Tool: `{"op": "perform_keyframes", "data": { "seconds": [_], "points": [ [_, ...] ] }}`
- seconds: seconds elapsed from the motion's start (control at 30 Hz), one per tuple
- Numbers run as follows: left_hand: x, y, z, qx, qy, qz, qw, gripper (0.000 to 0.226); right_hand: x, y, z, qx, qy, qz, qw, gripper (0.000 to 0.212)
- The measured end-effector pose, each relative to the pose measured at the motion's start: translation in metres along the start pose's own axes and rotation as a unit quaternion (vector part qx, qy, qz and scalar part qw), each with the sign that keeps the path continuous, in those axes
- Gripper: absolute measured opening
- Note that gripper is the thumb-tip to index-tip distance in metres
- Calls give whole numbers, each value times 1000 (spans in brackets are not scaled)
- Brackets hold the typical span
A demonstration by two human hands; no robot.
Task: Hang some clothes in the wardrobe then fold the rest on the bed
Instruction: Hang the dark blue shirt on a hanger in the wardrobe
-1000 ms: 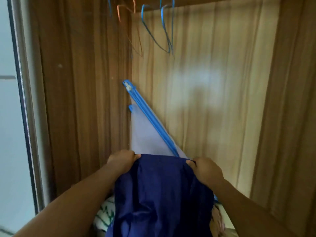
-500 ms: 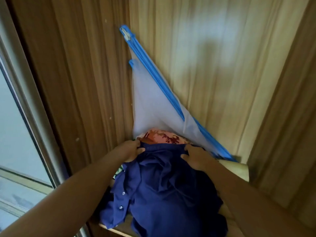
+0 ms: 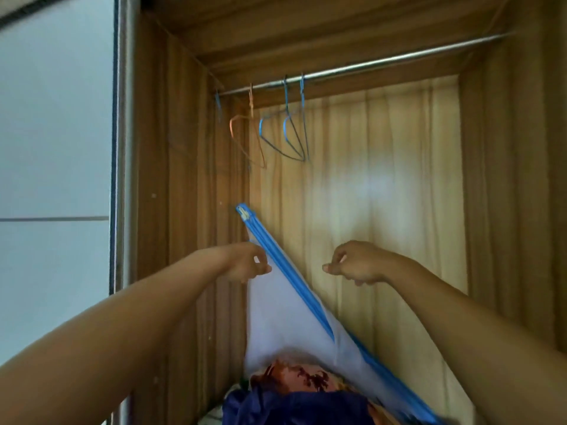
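Note:
I look into an open wooden wardrobe. A dark blue shirt (image 3: 294, 406) lies crumpled at the bottom, on top of an orange floral garment (image 3: 294, 375). My left hand (image 3: 245, 262) and my right hand (image 3: 357, 263) are both raised in front of the back wall, fingers loosely curled, holding nothing. Above them a metal rail (image 3: 383, 64) carries several wire hangers: an orange hanger (image 3: 245, 139) and two blue hangers (image 3: 288, 136), all bare.
A translucent white storage bag with a blue zip edge (image 3: 285, 289) leans diagonally against the back wall, between my hands. The wardrobe's side walls (image 3: 190, 194) close in left and right. A pale wall and metal frame (image 3: 115, 148) lie to the left.
Both hands let go of the blue shirt, which now lies on the pile. My hands have risen and my view has tilted up to the rail and hangers.

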State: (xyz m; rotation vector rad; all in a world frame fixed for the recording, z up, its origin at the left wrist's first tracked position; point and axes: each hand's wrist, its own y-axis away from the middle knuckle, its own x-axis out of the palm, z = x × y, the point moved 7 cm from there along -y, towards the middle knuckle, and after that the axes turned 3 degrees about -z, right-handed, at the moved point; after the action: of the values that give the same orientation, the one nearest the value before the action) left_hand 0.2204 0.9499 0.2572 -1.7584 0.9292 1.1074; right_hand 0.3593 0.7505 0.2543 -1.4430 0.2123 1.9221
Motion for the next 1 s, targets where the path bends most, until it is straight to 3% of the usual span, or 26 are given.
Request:
{"op": "perform_keyframes", "data": {
  "seconds": [0.17,0.43,0.6,0.77,0.87,0.93,1.0],
  "points": [
    [-82,16,-54,42,67,-55,995,24,-92,12,38,-40,-34,-126,991,37],
    [-167,21,-101,58,219,-237,945,65,-136,37,54,-63,-22,-211,975,35],
    [-188,9,-128,51,280,-278,917,51,-135,52,50,-60,13,-232,971,36],
    [-191,-6,-144,27,389,-247,887,49,-128,58,37,-62,11,-234,970,36],
    [-192,-15,-151,29,455,-239,857,12,-124,60,25,-55,16,-228,972,37],
    [-194,-24,-152,29,489,-254,834,23,-125,62,15,-47,21,-230,972,38],
    [-196,-31,-152,28,505,-273,818,21,-126,62,7,-41,24,-234,971,37]
  ]
}}
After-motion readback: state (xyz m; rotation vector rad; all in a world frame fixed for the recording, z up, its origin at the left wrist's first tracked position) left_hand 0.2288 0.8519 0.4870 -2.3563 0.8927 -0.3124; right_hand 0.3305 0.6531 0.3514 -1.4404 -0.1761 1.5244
